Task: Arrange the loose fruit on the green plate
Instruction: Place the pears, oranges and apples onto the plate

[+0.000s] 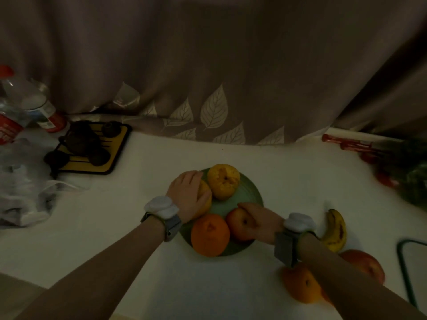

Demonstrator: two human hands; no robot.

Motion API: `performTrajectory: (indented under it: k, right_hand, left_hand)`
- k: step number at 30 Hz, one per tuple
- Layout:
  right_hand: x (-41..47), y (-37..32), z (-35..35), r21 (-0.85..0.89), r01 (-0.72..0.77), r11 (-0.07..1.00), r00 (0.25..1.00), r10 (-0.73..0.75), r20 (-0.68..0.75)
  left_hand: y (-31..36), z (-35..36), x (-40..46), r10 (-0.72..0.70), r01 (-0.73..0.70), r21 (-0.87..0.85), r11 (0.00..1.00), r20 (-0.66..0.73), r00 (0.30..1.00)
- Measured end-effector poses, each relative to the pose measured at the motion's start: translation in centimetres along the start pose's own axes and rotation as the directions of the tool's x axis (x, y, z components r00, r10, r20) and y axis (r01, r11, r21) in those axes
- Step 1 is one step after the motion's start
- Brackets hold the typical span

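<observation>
Head view. Your green plate (253, 192) sits mid-table and already carries four fruits: a yellow pear-like fruit (223, 181) at the far side, an orange (209, 234) at the near edge, a red apple (239, 224) just beside it, and a second yellow fruit (206, 197) at the left, mostly hidden.

Your left hand (188, 192) lies over that hidden yellow fruit, fingers curved round it — looks like a grip, though the fingertips are out of sight. Your right hand (261, 219) holds the red apple from the right side, fingers wrapped over its top, apple resting on the plate.

Left to do, by my reading: three loose fruits are off the plate on the table to the right — a banana (336, 230) near your right wrist, a second red apple (364, 264) partly behind your forearm, and a second orange (300, 285) near the bottom edge. Roughly half done. The plate is crowded, so fitting the banana may need the placed fruit shifted.
</observation>
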State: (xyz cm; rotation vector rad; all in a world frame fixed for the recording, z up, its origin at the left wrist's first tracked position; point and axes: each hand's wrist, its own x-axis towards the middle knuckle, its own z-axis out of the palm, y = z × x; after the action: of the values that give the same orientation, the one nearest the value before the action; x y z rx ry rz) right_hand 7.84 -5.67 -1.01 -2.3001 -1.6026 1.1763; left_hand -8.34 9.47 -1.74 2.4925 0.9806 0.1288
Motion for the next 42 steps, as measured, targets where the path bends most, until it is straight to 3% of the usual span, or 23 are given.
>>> performTrajectory:
  k: [2, 5, 9, 12, 17, 23, 27, 29, 31, 35, 39, 42]
  right_hand:
    - [-0.2, -0.2, 0.6, -0.081, 0.024, 0.996, 1.000, -0.024, 0.001]
    - [-0.1, -0.8, 1.6, -0.161, -0.021, 0.987, 0.999, 0.015, -0.039]
    - [-0.3, -1.1, 1.8, -0.049, -0.080, 0.996, 0.993, 0.075, -0.089]
    - [-1.1, -1.3, 1.8, 0.088, -0.071, 0.994, 0.992, 0.079, -0.094]
    - [-1.5, -1.6, 4.0, -0.032, -0.067, 0.997, 0.984, 0.060, -0.169]
    - [-1.7, -1.3, 5.6, 0.089, -0.035, 0.995, 0.977, 0.053, -0.207]
    - [-2.1, -1.3, 6.3, 0.047, -0.059, 0.997, 0.975, 0.067, -0.209]
    - [-2.6, -1.3, 6.9, -0.009, -0.044, 0.999, 0.964, 0.040, -0.264]
    - [-3.7, -1.1, 7.2, 0.030, -0.036, 0.999, 0.942, 0.044, -0.334]
    - [-7.1, 1.0, 6.5, 0.090, -0.041, 0.995, 0.889, 0.077, -0.451]
    - [-10.1, 3.8, 6.3, -0.042, -0.158, 0.986, 0.898, 0.126, -0.421]
    - [-12.0, 5.7, 6.7, -0.139, -0.217, 0.966, 0.956, 0.181, -0.233]
  left_hand:
    - [-1.0, 0.4, -1.3, -0.011, 0.012, -0.116, 0.993, 0.007, 1.000]
    - [-1.1, 0.7, -3.2, -0.168, 0.186, -0.390, 0.902, 0.082, 0.982]
    - [0.0, 0.4, -3.7, -0.253, 0.287, -0.604, 0.743, 0.143, 0.957]
    - [0.2, 0.4, -3.4, -0.265, 0.288, -0.607, 0.740, 0.131, 0.955]
    - [0.7, 0.4, -3.2, -0.261, 0.269, -0.517, 0.812, 0.090, 0.961]
    - [0.7, 0.0, -2.8, -0.231, 0.256, -0.462, 0.849, 0.112, 0.967]
    - [0.6, 0.1, -2.6, -0.244, 0.268, -0.392, 0.880, 0.110, 0.963]
    - [1.3, -0.2, -3.0, -0.180, 0.178, -0.238, 0.955, 0.014, 0.984]
    - [2.8, -0.8, -3.5, 0.003, -0.018, -0.170, 0.985, -0.088, 0.996]
    - [6.2, -0.4, -5.0, 0.376, -0.390, -0.109, 0.914, -0.128, 0.918]
    - [8.5, 1.9, -5.7, 0.496, -0.497, -0.046, 0.867, -0.028, 0.868]
    - [9.9, 3.8, -6.3, 0.517, -0.516, -0.034, 0.856, 0.018, 0.856]
